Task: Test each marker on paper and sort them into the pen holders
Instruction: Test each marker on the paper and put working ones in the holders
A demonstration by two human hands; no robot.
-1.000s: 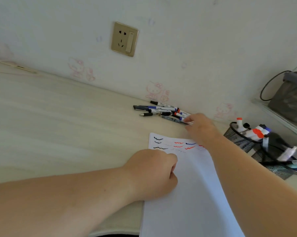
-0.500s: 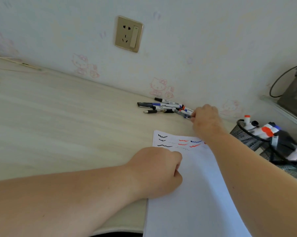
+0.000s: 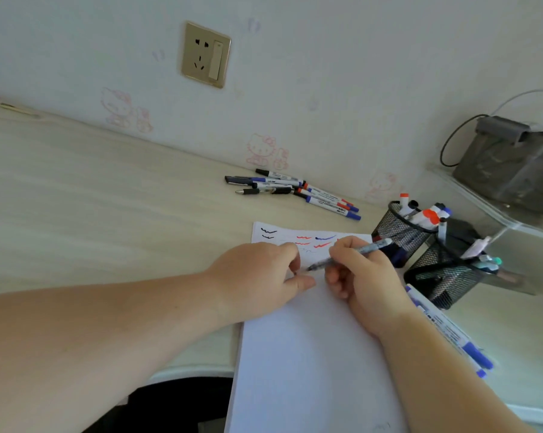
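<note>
My right hand (image 3: 362, 276) grips a clear grey pen (image 3: 348, 254) over the white paper (image 3: 310, 354), its dark tip pointing left. My left hand (image 3: 257, 276) rests on the paper's left edge, thumb and forefinger pinching a small dark piece, seemingly the pen's cap (image 3: 295, 272), just off the tip. Black, red and blue test squiggles (image 3: 307, 240) mark the paper's top. Several markers (image 3: 295, 190) lie in a pile by the wall. Two black mesh pen holders stand at right: the far one (image 3: 395, 226) and the near one (image 3: 445, 276), both holding markers.
Two blue-capped markers (image 3: 451, 335) lie on the desk right of the paper. A grey bag (image 3: 510, 164) sits on a clear shelf at far right. A wall socket (image 3: 206, 54) is above the light wooden desk (image 3: 92, 198). The desk's front edge runs under my forearms.
My right hand drew back from the marker pile with a pen and now holds it over the paper. My left hand's thumb and forefinger opened toward the pen's tip.
</note>
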